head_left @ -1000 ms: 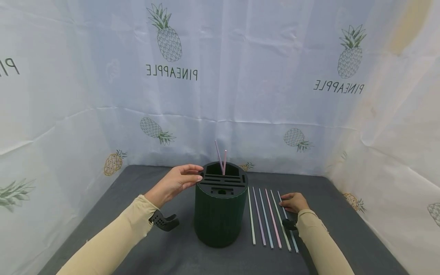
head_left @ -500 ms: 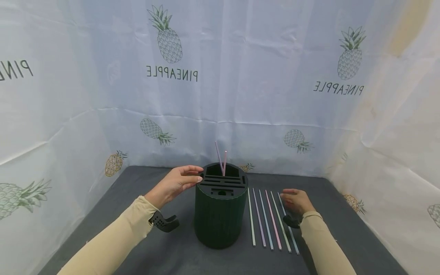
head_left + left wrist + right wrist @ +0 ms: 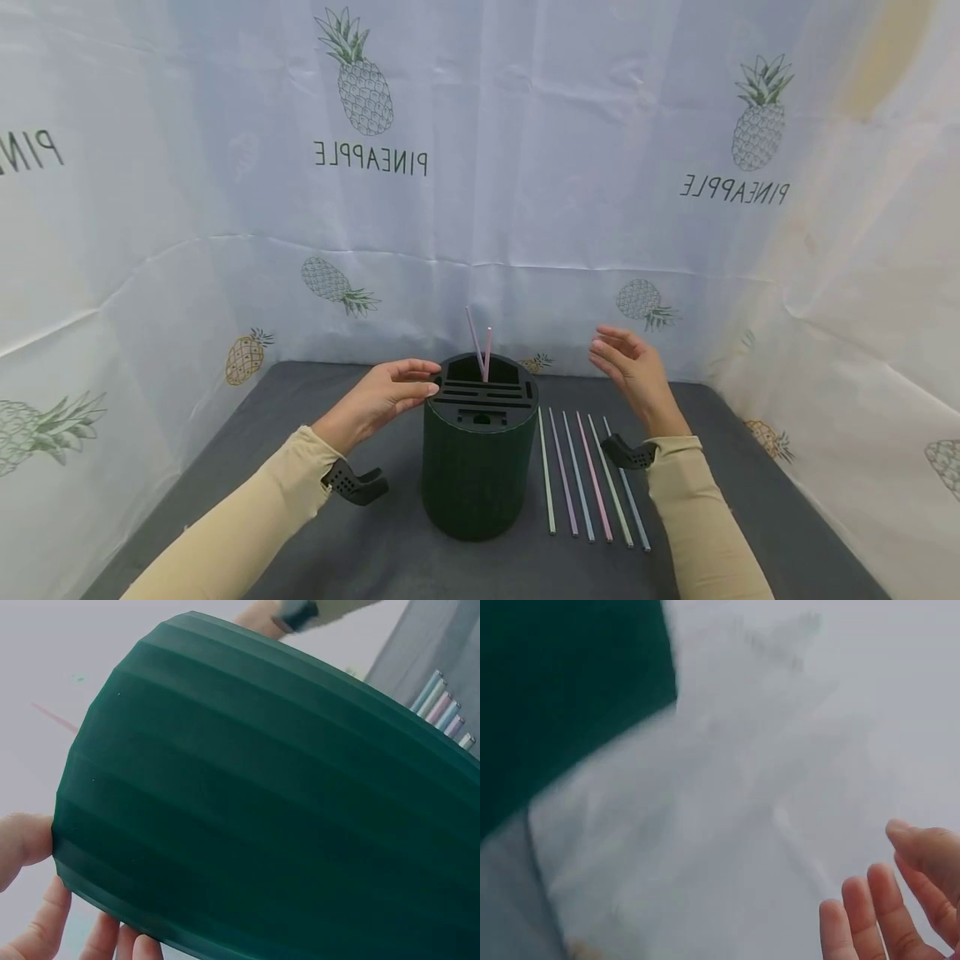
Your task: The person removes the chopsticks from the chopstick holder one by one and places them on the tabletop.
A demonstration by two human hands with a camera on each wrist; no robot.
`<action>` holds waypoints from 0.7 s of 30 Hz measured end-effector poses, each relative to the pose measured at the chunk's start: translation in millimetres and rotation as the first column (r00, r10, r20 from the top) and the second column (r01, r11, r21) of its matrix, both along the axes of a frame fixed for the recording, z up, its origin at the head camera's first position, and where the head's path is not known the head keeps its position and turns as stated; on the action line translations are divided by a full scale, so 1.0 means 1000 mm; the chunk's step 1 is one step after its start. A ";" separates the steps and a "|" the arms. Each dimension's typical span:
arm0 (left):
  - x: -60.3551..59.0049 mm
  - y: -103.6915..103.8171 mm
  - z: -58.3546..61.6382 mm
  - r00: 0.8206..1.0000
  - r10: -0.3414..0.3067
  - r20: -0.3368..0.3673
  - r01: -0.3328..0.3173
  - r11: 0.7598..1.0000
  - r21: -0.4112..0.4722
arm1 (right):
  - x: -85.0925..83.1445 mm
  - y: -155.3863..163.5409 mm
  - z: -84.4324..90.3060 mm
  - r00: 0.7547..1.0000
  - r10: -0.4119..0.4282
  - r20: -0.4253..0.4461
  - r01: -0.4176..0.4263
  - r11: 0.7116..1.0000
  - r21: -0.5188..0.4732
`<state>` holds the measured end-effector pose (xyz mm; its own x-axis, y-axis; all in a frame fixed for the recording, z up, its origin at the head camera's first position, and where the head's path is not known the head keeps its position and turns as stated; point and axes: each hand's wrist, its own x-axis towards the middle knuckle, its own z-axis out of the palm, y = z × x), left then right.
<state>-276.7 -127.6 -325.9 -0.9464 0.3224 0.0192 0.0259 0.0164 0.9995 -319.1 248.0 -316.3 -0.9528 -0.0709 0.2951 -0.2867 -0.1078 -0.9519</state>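
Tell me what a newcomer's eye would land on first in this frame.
The dark green ribbed holder at the centre of the grey table, with two straws poking from its slotted top. The left hand touches its rim, while the right hand is raised, empty, above a neat row of six pastel straws lying beside it.

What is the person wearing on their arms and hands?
Both arms wear long, snug, beige sleeves: the left sleeve and the right sleeve. Each wrist carries a small black mount, the left mount dotted with little holes, the right mount too. The left hand and right hand are bare.
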 end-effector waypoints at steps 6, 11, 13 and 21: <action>0.000 0.000 0.000 1.000 -0.006 -0.006 0.006 1.000 -0.006 | 0.013 -0.037 0.030 0.986 0.076 -0.148 -0.075 0.997 0.015; 0.000 -0.002 -0.001 1.000 -0.006 -0.010 0.006 1.000 -0.011 | 0.016 -0.065 0.035 0.968 0.165 -0.190 -0.151 0.985 0.084; 0.001 -0.002 -0.001 1.000 -0.008 -0.012 0.008 1.000 -0.013 | 0.017 -0.075 0.034 0.963 0.188 -0.195 -0.160 0.976 0.147; 0.000 -0.001 -0.003 1.000 0.001 -0.010 -0.001 1.000 -0.007 | 0.020 -0.105 0.032 0.958 0.241 -0.156 -0.171 0.915 0.365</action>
<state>-276.7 -128.2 -328.6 -0.9465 0.3216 0.0262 0.0356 0.0233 0.9991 -299.1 142.7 -284.5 -0.8325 -0.3898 0.3937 -0.4761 0.1401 -0.8682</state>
